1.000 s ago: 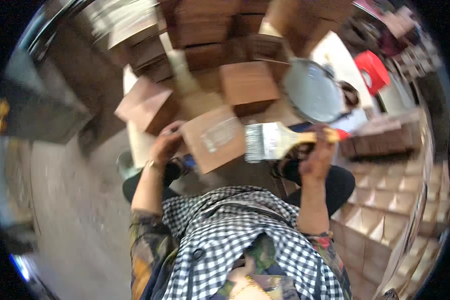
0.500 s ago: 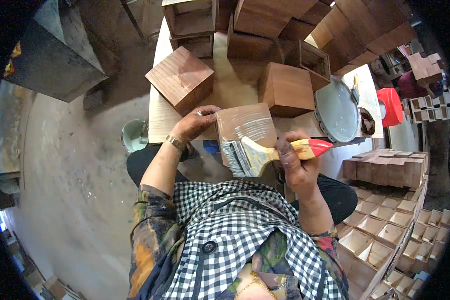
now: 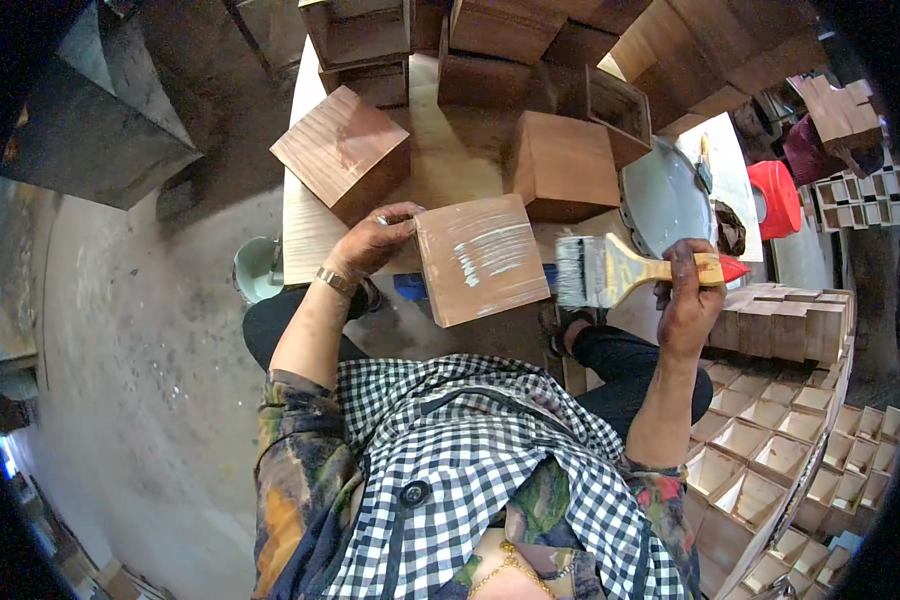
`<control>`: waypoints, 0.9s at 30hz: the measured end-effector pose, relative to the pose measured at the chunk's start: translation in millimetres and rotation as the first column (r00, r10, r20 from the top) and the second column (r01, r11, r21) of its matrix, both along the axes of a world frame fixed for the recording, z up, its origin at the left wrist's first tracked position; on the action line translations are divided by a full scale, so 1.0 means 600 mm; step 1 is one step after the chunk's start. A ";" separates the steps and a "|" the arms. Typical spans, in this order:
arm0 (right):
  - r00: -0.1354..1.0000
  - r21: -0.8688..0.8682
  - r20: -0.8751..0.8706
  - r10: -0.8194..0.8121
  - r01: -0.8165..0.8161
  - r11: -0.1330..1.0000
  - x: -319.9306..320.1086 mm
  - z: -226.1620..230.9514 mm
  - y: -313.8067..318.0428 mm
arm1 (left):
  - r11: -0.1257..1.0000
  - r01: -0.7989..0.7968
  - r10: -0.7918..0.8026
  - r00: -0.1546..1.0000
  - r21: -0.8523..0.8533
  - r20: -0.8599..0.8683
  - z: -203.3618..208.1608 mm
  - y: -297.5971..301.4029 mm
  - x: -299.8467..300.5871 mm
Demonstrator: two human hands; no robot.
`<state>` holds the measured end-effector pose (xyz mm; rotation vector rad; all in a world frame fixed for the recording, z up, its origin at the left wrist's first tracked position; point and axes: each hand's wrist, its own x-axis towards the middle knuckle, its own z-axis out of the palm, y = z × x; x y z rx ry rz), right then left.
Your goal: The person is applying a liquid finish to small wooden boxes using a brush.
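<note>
Head view: the left hand [image 3: 375,243] grips the edge of a wooden box [image 3: 482,258] streaked white on its upper face, the right hand [image 3: 687,296] clasps a wide paintbrush [image 3: 620,270] just beside it; coating appears begun, most bare.

A dusty grey concrete floor [image 3: 140,400] is seen across the left of the view, marked with pale stains. A pale plywood worktable [image 3: 305,230] is set ahead, and brown wooden boxes [image 3: 345,150] are stacked and scattered over it, with more piled at its far end. A round grey metal basin [image 3: 665,200] is placed at the table's right edge, and a red plastic container [image 3: 775,195] is seen just beyond it. Rows of open, unfinished pale wooden boxes [image 3: 770,450] are packed together on the right. A small white bucket [image 3: 255,270] is stood on the floor beside the table. A dark slanted slab [image 3: 90,130] is seen at upper left. Even daylight is cast throughout.
</note>
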<state>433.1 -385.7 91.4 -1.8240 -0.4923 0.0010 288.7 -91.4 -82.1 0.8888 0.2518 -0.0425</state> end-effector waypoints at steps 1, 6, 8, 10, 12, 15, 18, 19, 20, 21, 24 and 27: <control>0.998 0.014 0.013 0.057 -0.057 0.998 -0.007 -0.001 0.012 | 1.000 -0.001 0.001 1.000 0.019 0.000 -0.003 0.000 0.000; 0.927 0.055 0.067 0.369 -0.373 0.926 -0.060 -0.017 0.083 | 0.999 0.015 -0.015 1.000 0.032 0.004 -0.010 0.004 0.000; 0.855 0.015 -0.077 0.513 -0.513 0.858 -0.068 -0.022 0.092 | 1.000 0.017 -0.017 1.000 0.009 -0.013 -0.010 0.006 -0.001; 0.894 -0.123 0.128 0.428 -0.414 0.902 -0.060 -0.025 0.084 | 1.000 0.020 -0.020 1.000 0.009 0.000 -0.010 0.007 -0.001; 0.944 -0.104 0.057 0.325 -0.318 0.942 -0.041 -0.025 0.064 | 1.000 0.019 -0.019 1.000 0.022 -0.003 -0.008 0.007 -0.002; 0.975 -0.249 0.202 0.096 -0.044 0.967 0.005 -0.017 0.024 | 0.999 0.018 -0.017 1.000 0.039 -0.013 -0.004 0.006 -0.002; 0.989 -0.166 0.115 0.093 -0.073 0.983 0.028 -0.007 0.005 | 1.000 0.019 -0.019 1.000 0.011 -0.012 0.001 0.004 -0.001; 0.994 -0.139 0.074 0.074 -0.063 0.988 0.029 -0.004 0.006 | 1.000 0.025 -0.025 1.000 0.005 0.000 0.003 0.004 0.000; 0.999 -0.110 0.024 0.033 -0.030 0.994 0.027 -0.001 0.011 | 0.999 0.033 -0.033 0.999 -0.004 0.008 0.004 0.004 0.000; 0.993 -0.076 0.070 0.097 -0.091 0.993 0.023 0.003 0.020 | 0.998 0.028 -0.028 1.000 0.058 0.008 0.005 0.004 -0.001; 0.966 0.043 0.129 0.223 -0.230 0.972 -0.008 0.003 0.067 | 0.986 0.018 -0.018 1.000 0.167 0.001 0.006 0.005 -0.003; 0.866 0.046 0.123 0.485 -0.493 0.869 -0.049 -0.002 0.113 | 0.991 0.012 -0.012 1.000 0.132 0.000 0.002 0.006 -0.005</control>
